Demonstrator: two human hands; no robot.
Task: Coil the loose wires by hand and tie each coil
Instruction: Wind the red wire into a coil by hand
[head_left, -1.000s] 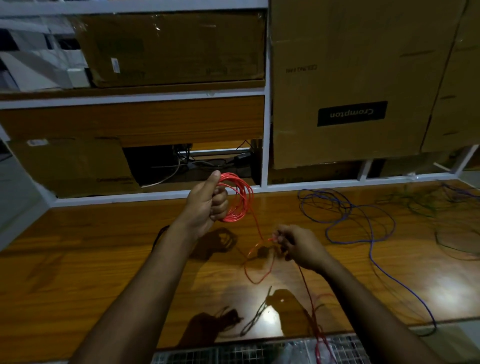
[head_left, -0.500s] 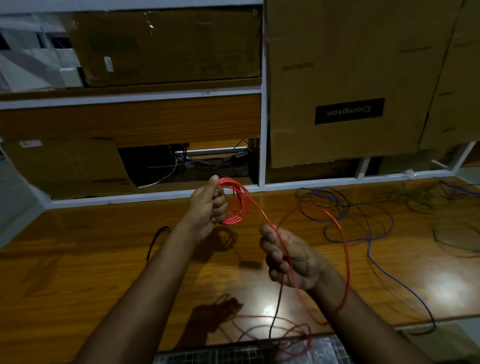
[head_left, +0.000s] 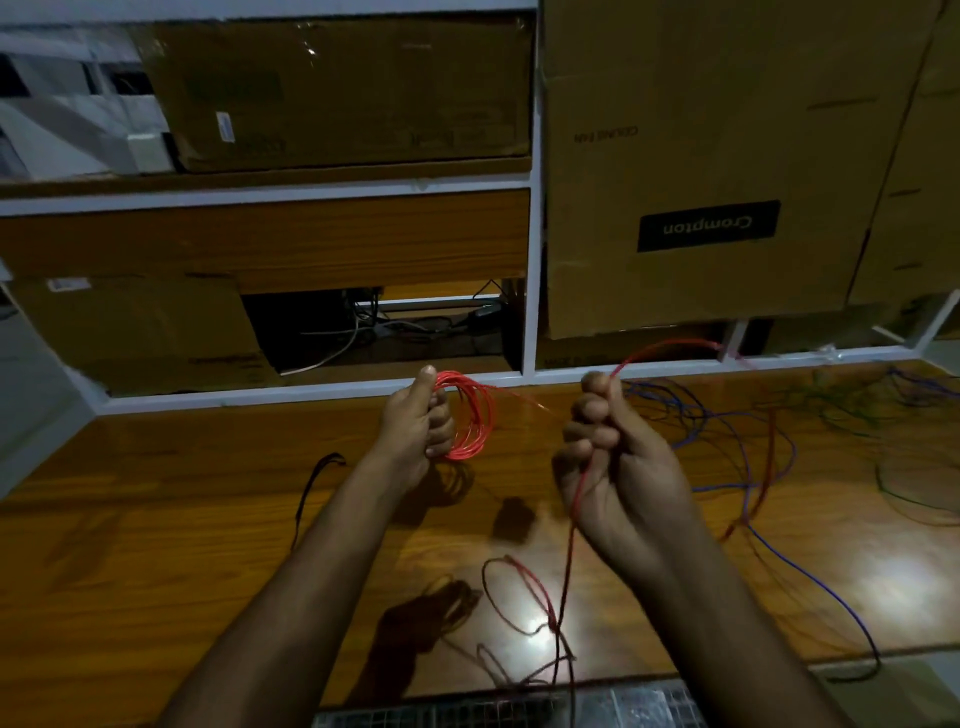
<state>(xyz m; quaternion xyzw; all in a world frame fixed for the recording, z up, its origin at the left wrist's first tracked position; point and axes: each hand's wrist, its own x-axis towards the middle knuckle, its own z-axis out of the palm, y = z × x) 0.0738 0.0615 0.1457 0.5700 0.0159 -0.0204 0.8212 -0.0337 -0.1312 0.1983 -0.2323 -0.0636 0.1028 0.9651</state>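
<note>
Above the wooden table (head_left: 156, 545), the left hand (head_left: 415, 426) grips one red coil (head_left: 470, 415); the right hand (head_left: 618, 467) curls round its loose red strand (head_left: 569, 561). One blue wire (head_left: 748, 467) lies loose to the right.

Dim, warm light. Glare patches shine on the wooden tabletop (head_left: 883, 582) at five and six o'clock. Straight lines bow toward the edges; the moving red wire (head_left: 670, 345) blurs.
</note>
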